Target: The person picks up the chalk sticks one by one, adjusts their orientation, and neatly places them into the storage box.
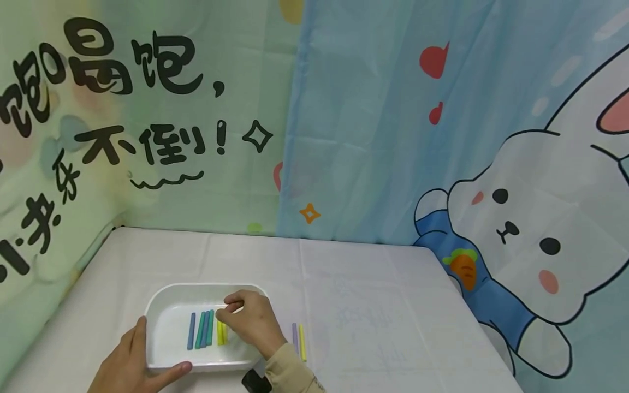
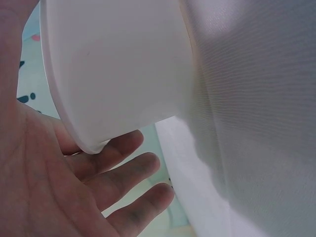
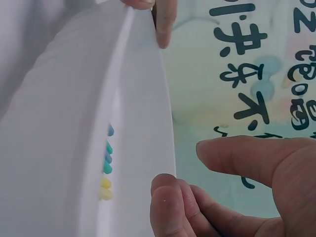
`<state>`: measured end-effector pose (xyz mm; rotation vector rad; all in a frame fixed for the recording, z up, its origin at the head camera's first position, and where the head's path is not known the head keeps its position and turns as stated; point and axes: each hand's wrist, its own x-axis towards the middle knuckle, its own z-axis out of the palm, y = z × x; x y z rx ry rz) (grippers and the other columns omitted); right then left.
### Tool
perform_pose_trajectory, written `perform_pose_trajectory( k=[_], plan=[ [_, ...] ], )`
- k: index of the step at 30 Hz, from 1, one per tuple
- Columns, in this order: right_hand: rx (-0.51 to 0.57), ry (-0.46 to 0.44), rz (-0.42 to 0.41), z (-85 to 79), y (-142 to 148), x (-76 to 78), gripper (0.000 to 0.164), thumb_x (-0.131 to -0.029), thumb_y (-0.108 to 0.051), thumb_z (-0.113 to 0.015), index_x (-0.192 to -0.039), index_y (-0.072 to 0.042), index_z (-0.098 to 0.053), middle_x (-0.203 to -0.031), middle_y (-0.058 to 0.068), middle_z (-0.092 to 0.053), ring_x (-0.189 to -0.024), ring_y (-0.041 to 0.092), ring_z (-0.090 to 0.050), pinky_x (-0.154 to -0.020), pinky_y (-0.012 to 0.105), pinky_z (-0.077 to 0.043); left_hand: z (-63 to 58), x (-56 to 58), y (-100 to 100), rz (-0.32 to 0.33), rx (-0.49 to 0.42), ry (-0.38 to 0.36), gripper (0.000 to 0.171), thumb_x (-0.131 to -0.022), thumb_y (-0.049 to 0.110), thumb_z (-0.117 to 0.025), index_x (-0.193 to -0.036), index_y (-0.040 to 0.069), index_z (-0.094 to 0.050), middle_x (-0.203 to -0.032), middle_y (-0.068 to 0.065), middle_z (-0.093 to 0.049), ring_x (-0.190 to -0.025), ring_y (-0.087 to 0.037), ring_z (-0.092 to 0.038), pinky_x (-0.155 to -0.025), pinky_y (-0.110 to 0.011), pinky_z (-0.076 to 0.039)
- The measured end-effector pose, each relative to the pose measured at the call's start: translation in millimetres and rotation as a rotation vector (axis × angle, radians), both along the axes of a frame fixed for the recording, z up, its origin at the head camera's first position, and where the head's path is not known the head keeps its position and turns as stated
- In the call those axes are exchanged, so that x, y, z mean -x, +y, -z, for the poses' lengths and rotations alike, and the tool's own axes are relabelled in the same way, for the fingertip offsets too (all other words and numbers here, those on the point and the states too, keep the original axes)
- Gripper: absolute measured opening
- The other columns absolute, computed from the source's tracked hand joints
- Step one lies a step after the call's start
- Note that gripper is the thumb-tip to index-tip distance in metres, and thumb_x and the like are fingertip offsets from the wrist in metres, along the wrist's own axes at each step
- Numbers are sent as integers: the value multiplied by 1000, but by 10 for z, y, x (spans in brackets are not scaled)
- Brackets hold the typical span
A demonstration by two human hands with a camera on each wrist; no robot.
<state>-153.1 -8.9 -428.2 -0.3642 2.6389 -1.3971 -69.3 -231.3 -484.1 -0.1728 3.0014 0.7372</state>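
A white tray (image 1: 169, 322) lies on the table with several chalk sticks in it: a blue stick (image 1: 191, 331) at the left, a green and blue group (image 1: 204, 329), and yellow sticks (image 1: 222, 333) at the right. My left hand (image 1: 129, 357) holds the tray's near left corner, thumb along the front rim. In the left wrist view, fingers (image 2: 131, 173) spread beside the tray wall (image 2: 118, 69). Over the yellow sticks hovers my right hand (image 1: 253, 319). The right wrist view shows its thumb and fingertips apart, nothing between them.
Right of the tray, a purple chalk stick (image 1: 295, 335) and a yellow one (image 1: 302, 343) lie on the white tablecloth (image 1: 383, 311). Printed curtains (image 1: 354, 136) stand behind and at the left of the table. A black wrist device (image 1: 256, 381) sits at the right cuff.
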Motion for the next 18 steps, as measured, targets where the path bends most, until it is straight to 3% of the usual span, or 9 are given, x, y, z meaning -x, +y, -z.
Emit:
perform_pose_trajectory(
  k=[5, 11, 18],
  plan=[
    [58, -49, 4, -24, 72, 3, 27, -83, -21, -81, -104, -7, -76, -83, -7, -69, -59, 8, -64, -57, 26, -50, -12, 13, -9, 6, -3, -22, 142, -74, 83, -65, -148, -24, -9, -139, -48, -35, -120, -58, -50, -93, -63, -48],
    [66, -57, 16, -37, 152, 7, 28, -84, -22, -80, -107, -7, -75, -85, -6, -69, -59, 8, -65, -57, 26, -51, -6, 29, -7, -2, 12, -53, 142, -74, 85, -63, -148, -24, -9, -138, -48, -35, -119, -57, -51, -92, -63, -49],
    [95, -64, 39, -64, 271, -5, 31, -84, -20, -76, -111, -5, -75, -86, -4, -70, -65, 16, -69, -59, 27, -53, 44, -20, -10, 4, 14, 68, 138, -73, 80, -70, -148, -22, -15, -134, -45, -41, -113, -54, -55, -88, -62, -51]
  ],
)
